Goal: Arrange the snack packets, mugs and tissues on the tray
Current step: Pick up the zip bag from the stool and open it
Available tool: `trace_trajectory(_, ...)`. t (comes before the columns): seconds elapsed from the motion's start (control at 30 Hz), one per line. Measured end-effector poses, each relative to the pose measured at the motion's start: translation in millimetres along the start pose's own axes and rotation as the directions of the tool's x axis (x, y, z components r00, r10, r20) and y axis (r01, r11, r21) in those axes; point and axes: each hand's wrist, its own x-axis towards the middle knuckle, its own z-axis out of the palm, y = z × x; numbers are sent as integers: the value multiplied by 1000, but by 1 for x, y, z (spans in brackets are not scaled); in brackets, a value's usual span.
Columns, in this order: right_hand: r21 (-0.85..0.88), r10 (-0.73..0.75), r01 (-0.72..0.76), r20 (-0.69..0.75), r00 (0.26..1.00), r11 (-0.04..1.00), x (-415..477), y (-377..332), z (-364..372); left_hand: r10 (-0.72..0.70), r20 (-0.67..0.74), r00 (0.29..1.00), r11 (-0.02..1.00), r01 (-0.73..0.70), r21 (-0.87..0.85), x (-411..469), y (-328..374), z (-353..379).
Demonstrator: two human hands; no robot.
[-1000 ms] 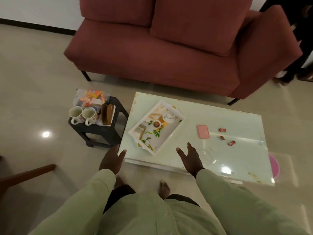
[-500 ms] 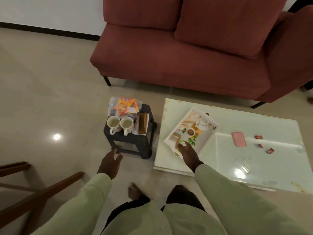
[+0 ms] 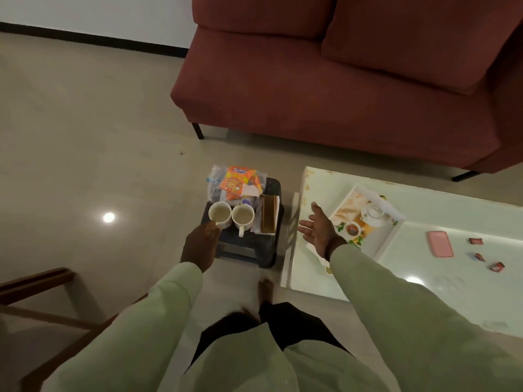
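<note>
On a black plastic stool [image 3: 256, 251] at eleven o'clock, the left hand [image 3: 202, 244] touches a white ceramic mug [image 3: 220, 215], grip unclear; the right hand [image 3: 318, 232] hovers spread, probably ready to assist.

Black stool [image 3: 249, 247] bearing mugs [image 3: 230, 215], snack packets [image 3: 236, 182], white table [image 3: 452, 292] bearing tray [image 3: 387, 241]

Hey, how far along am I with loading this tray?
Nothing done yet: the left mug, right mug, snack packets and tissues all sit on the black stool, off the tray. In hand: your left hand is at the left mug; the right hand is open. Left: everything.
</note>
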Motion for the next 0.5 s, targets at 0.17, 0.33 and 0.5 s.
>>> trace_trajectory(0.17,-4,14,-14,5,1000,1000,39,-33,32,63,-32,998,997,-61,48,57,7,-23)
trace_trajectory(0.33,-68,-2,1,-17,1000,998,72,-59,68,8,-21,1000,1000,-8,5,123,1,-41)
trace_trajectory(0.5,-127,-56,48,-56,997,991,119,-69,100,-22,66,998,1000,22,-3,201,-19,-37)
